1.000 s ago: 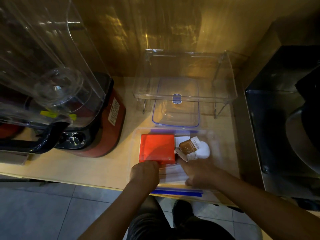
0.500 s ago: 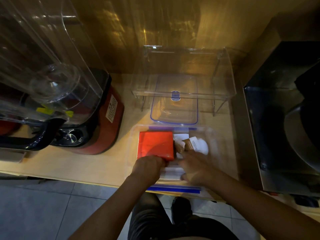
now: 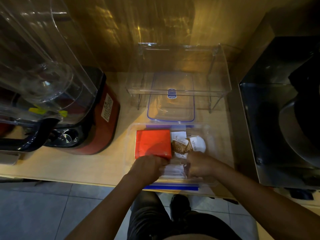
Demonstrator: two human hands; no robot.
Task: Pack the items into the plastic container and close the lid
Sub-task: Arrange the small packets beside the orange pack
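Both hands in plastic container [image 3: 131, 149]: left hand [image 3: 147, 168] and right hand [image 3: 201, 164] pinching white packets [image 3: 173, 170]; loose sachets [image 3: 187, 144] piled high could block lid [image 3: 171, 108]

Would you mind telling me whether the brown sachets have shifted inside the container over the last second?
Yes, slightly. The brown sachets now lie spread flatter and closer against the red box, which has kept its place in the plastic container.
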